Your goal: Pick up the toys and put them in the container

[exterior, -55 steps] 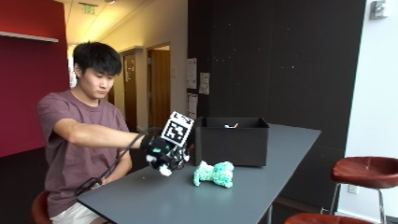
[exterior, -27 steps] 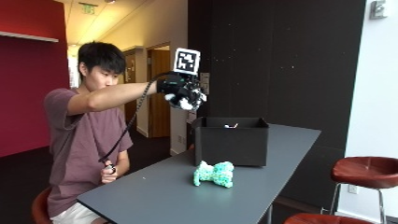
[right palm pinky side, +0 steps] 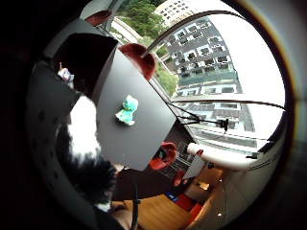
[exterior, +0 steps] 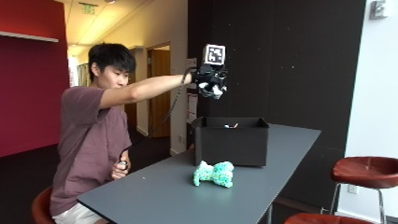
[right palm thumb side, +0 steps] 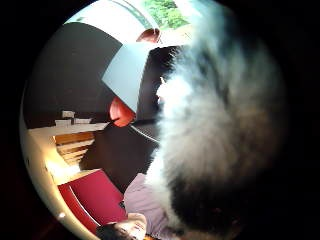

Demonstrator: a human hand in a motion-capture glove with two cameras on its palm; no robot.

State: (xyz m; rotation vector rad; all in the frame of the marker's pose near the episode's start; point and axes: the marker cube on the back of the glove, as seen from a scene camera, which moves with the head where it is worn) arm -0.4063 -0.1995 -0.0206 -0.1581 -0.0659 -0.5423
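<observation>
My gloved right hand (exterior: 210, 83) is raised high above the near rim of the black container (exterior: 231, 140) and grips a black-and-white plush toy (exterior: 216, 91). That fluffy toy (right palm thumb side: 215, 135) fills most of the thumb side palm view and its fur (right palm pinky side: 84, 143) shows close in the little finger side view. A green plush toy (exterior: 213, 174) lies on the grey table (exterior: 161, 196) in front of the container, also seen from above (right palm pinky side: 126, 110). The open container (right palm pinky side: 81, 60) holds a small toy (right palm pinky side: 64, 74) inside.
Red stools (exterior: 367, 170) stand to the right of the table. The person's bare left hand (exterior: 119, 169) stays low by the table's near edge. A dark wall rises behind the container.
The hand lifted the black-and-white toy from the table beside the green toy up high and moved it toward the container. The green toy has not moved.
</observation>
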